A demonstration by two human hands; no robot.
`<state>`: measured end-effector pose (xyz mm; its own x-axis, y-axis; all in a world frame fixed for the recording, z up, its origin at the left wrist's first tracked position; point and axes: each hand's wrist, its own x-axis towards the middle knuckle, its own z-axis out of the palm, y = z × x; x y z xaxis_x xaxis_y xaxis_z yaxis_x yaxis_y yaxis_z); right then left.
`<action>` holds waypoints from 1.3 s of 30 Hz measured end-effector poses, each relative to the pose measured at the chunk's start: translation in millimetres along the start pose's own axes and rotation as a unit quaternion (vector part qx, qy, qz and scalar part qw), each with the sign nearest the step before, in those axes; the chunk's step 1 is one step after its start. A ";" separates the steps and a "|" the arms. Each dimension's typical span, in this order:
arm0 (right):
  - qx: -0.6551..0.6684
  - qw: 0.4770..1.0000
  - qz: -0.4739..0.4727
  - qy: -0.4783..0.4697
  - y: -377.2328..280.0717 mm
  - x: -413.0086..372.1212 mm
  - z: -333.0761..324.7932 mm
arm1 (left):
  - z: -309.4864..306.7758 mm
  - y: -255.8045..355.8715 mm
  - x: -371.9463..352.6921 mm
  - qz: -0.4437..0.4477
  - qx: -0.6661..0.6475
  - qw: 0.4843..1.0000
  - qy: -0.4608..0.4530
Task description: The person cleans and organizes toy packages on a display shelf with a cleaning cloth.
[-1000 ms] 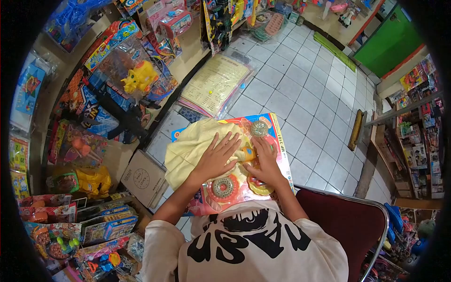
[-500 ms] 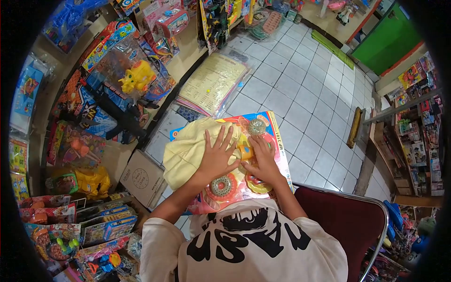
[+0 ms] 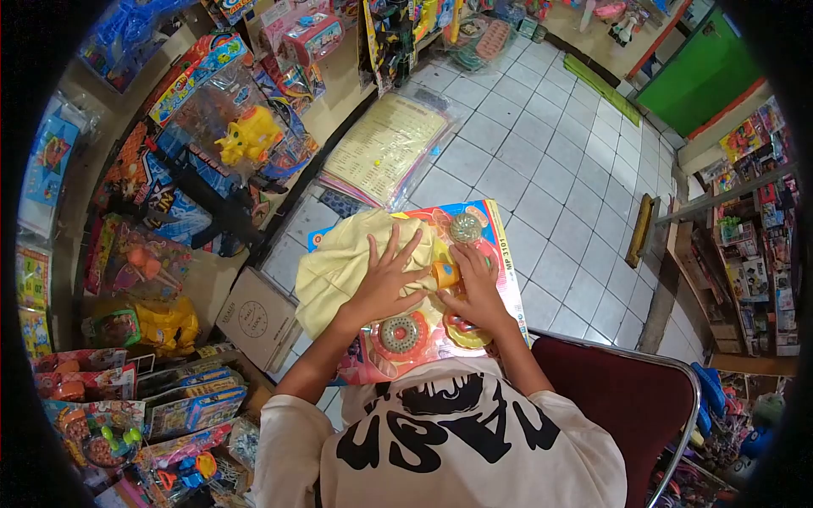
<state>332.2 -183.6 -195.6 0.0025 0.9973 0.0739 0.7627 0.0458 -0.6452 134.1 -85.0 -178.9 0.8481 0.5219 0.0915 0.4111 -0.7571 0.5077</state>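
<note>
The left hand [image 3: 388,284] lies flat on a yellow cloth [image 3: 334,273], with the fingers spread wide. The right hand [image 3: 478,292] rests on the toy pack [image 3: 509,284], its fingers closer together and the thumb apart; I cannot tell whether it presses an orange piece [image 3: 445,273] beside it. The cloth covers the left part of the pack, near the middle of the frame, and hangs over its edge.

From here the cloth could slide off at the left, in my judgement, because much of it lies loose beyond the palm. Strong pressure might dent or tear the shiny cover around the raised pieces, such as the round toy [image 3: 399,335] and the clear dome [image 3: 466,227]. The pack might also tilt if the push is uneven — what carries it is hidden, and no desk can be seen under it.

Grey tiles [image 3: 542,182] make the floor, from the centre to the upper right. A dark red chair [image 3: 610,406] stands at the lower right, a cardboard box [image 3: 257,320] at the left — and a green door [image 3: 707,72] shows at the upper right.
</note>
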 end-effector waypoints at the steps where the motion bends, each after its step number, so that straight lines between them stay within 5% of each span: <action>1: 0.002 1.000 -0.001 0.000 -0.1 0.2 -0.2 | -0.8 -2.5 -1.3 0.002 -0.012 1.000 0.008; 5: -0.005 1.000 -0.002 0.005 -1.0 0.2 -0.5 | 23.4 -31.2 -4.0 -0.038 -0.223 0.963 0.150; 8: 0.002 1.000 0.004 0.004 -1.4 0.2 -2.0 | 12.5 -18.5 2.0 -0.171 -0.476 0.789 0.349; 11: 0.000 1.000 0.004 0.000 -0.5 0.3 -1.6 | 0.3 -14.8 -0.3 -0.140 -0.441 0.810 0.362; 14: -0.007 1.000 -0.003 0.001 -0.6 1.7 -0.8 | -8.8 -8.1 0.7 -0.023 -0.041 0.978 0.201; 15: -0.010 1.000 -0.005 0.002 -0.6 1.8 -0.8 | -10.4 -1.4 4.1 0.026 0.100 0.987 0.125; 18: 0.004 1.000 0.005 0.002 -0.5 1.2 0.4 | 20.9 6.6 12.9 -0.016 0.184 0.981 0.053; 36: -0.005 1.000 0.001 0.005 2.0 -0.2 2.1 | 3.2 -1.7 6.9 -0.092 0.006 0.995 -0.022; 39: -0.005 1.000 -0.001 0.008 -0.3 0.7 -0.5 | 12.4 -16.4 0.8 -0.089 -0.093 0.987 0.101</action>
<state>332.2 -182.9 -195.0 0.0119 0.9961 0.0871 0.7686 0.0466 -0.6380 132.2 -77.0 -197.8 0.6767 0.7216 0.1463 0.4626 -0.5713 0.6780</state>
